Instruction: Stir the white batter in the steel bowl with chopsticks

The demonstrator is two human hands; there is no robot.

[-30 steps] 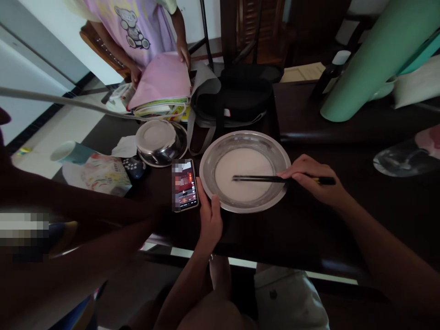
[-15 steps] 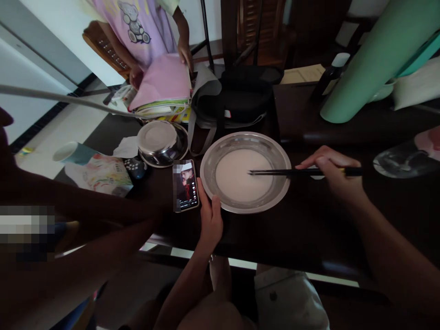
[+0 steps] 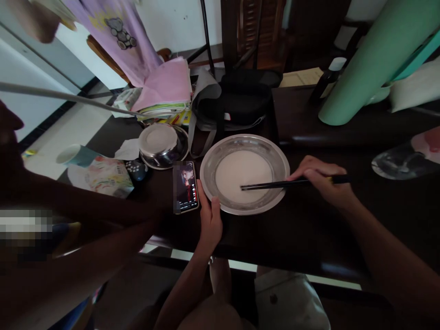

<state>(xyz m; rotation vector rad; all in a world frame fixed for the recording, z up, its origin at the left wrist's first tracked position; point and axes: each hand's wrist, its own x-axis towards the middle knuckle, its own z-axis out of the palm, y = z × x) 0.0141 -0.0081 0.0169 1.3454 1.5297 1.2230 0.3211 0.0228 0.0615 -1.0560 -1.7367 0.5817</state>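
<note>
The room is looking dim, but the pale wall [image 3: 178, 27] is looking brighter. Dark shadow is covering another person's arm [image 3: 92, 206] at left. The big bowl [image 3: 208, 172] is shining softly and the phone [image 3: 187, 185] is glowing. The green tube [image 3: 364, 59] is looking stretched. Blocky squares [image 3: 25, 236] are hiding one patch.

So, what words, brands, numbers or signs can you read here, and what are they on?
None is legible.
Phone: screen lettering too small.
Flowered packet: small print, too blurred.
Purple top: yellow print beside the bear picture, too blurred.
Black bag: pale tag, too small.
Dark bottle: label unreadable.
Metal bowl, chopsticks: no lettering that I can see.
</note>
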